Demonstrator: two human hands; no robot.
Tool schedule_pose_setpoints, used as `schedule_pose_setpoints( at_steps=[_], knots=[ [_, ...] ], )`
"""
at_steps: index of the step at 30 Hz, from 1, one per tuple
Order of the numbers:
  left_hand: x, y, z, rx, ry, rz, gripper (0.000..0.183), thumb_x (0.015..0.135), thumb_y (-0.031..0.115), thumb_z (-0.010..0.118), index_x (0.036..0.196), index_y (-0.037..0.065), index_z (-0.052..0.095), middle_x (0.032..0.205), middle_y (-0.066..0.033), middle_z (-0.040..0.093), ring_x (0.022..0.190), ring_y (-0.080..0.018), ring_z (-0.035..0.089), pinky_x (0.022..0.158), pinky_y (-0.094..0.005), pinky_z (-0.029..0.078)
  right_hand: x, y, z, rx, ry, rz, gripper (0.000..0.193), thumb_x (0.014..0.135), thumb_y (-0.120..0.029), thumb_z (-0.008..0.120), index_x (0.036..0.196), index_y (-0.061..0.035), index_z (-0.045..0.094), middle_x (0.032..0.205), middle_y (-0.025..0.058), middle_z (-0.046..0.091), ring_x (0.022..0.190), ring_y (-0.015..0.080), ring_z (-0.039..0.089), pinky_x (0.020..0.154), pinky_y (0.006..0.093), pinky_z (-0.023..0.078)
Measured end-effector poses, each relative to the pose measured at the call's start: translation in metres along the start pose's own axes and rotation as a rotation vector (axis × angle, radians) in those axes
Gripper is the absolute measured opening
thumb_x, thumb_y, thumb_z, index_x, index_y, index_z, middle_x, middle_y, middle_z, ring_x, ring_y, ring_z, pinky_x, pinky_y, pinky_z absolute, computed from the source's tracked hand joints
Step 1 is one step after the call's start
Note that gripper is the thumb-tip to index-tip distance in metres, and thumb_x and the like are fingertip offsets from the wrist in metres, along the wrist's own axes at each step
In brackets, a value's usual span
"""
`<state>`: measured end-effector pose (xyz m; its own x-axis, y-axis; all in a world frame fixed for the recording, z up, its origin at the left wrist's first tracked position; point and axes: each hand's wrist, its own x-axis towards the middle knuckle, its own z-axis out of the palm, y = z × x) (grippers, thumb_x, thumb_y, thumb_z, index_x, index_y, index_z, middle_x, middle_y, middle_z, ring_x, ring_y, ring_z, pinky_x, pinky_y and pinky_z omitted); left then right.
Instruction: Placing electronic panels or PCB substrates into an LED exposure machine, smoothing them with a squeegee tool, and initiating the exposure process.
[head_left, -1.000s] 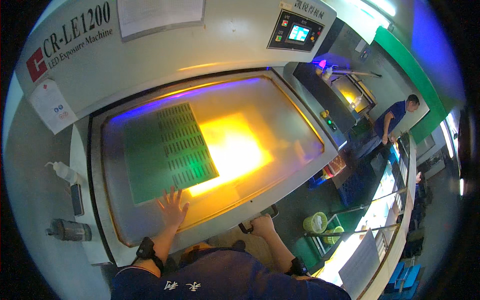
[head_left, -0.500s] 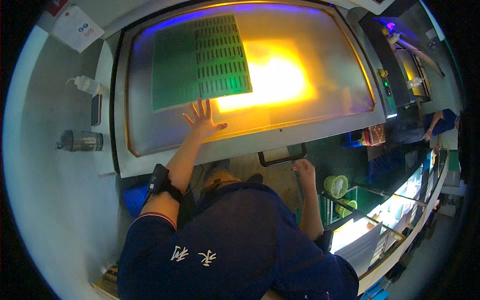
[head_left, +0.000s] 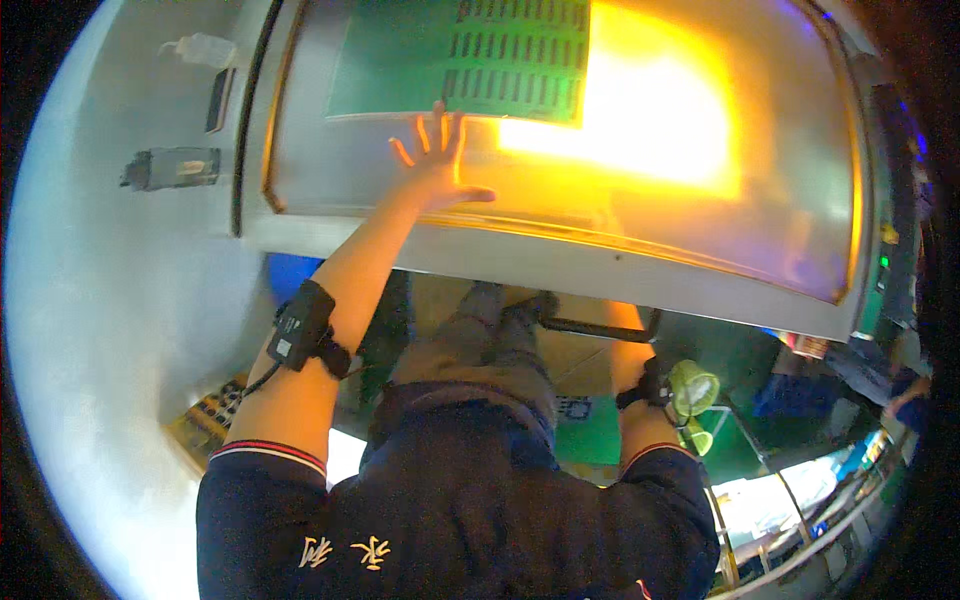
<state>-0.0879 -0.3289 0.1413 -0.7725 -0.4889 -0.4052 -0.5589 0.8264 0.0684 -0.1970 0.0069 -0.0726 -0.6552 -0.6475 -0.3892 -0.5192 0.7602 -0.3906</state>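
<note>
My left hand (head_left: 440, 165) is open, fingers spread, over the shiny film-like surface (head_left: 330, 170) of a large framed panel. Its fingertips reach the lower edge of a green sheet (head_left: 400, 65) printed with rows of dark bars; whether they press down, I cannot tell. Strong yellow light glows through the surface beside the sheet. My right forearm (head_left: 632, 370) runs up by a black handle (head_left: 590, 330) on the panel's front; the hand is hidden beneath the frame's front edge (head_left: 500, 258), so its fingers do not show.
On the pale ledge at left are a squeeze bottle (head_left: 208, 50), a phone (head_left: 219, 100) and a dark bottle (head_left: 170, 168). Green-yellow baskets (head_left: 692, 388) stand right of my right arm. A brightly lit table (head_left: 775, 500) lies at lower right.
The view has shifted, showing the panel larger and higher. My left hand stays spread near the sheet's lower edge. My right hand, previously visible beside the handle, has gone under the frame's front edge.
</note>
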Motion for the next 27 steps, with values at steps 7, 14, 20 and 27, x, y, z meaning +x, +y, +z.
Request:
schedule_pose_setpoints(
  at_steps=[7, 14, 20, 27],
  knots=[
    [-0.002, -0.003, -0.003, -0.023, 0.024, 0.013, 0.146, 0.051, 0.09, 0.062, 0.155, 0.016, -0.01, 0.16, -0.0158, -0.018, 0.144, -0.0457, -0.018, 0.104, -0.0764, -0.004, 0.041, -0.033, 0.013, -0.027, -0.094, 0.074, 0.044, 0.077, -0.029, 0.074, 0.112, -0.0031, 0.065, 0.1, 0.0195, 0.069, 0.093, 0.0376, 0.066, 0.083, 0.0449, 0.053],
    [0.005, 0.002, 0.0, -0.035, 0.017, 0.058, 0.146, 0.052, 0.089, 0.063, 0.154, 0.019, -0.014, 0.159, -0.0135, -0.023, 0.144, -0.0454, -0.02, 0.103, -0.076, -0.007, 0.038, -0.033, 0.017, -0.005, -0.099, 0.15, 0.045, 0.076, -0.027, 0.074, 0.113, -0.0032, 0.065, 0.101, 0.0199, 0.069, 0.094, 0.038, 0.066, 0.083, 0.0453, 0.053],
    [0.007, -0.008, -0.001, -0.046, 0.019, 0.018, 0.147, 0.051, 0.089, 0.064, 0.153, 0.02, -0.016, 0.159, -0.0124, -0.023, 0.144, -0.0441, -0.021, 0.103, -0.0756, -0.007, 0.038, -0.04, -0.004, 0.057, -0.076, 0.139, 0.046, 0.075, -0.026, 0.075, 0.113, -0.0032, 0.064, 0.102, 0.0202, 0.068, 0.095, 0.0383, 0.066, 0.082, 0.0455, 0.053],
    [-0.003, 0.02, -0.006, -0.146, 0.016, 0.056, 0.143, 0.056, 0.086, 0.065, 0.154, 0.017, -0.015, 0.16, -0.0118, -0.022, 0.145, -0.0423, -0.02, 0.103, -0.0759, -0.007, -0.152, 0.093, 0.02, 0.301, -0.337, 0.173, 0.047, 0.074, -0.025, 0.075, 0.114, -0.0033, 0.064, 0.102, 0.0206, 0.068, 0.095, 0.0387, 0.066, 0.082, 0.0458, 0.053]
  ],
)
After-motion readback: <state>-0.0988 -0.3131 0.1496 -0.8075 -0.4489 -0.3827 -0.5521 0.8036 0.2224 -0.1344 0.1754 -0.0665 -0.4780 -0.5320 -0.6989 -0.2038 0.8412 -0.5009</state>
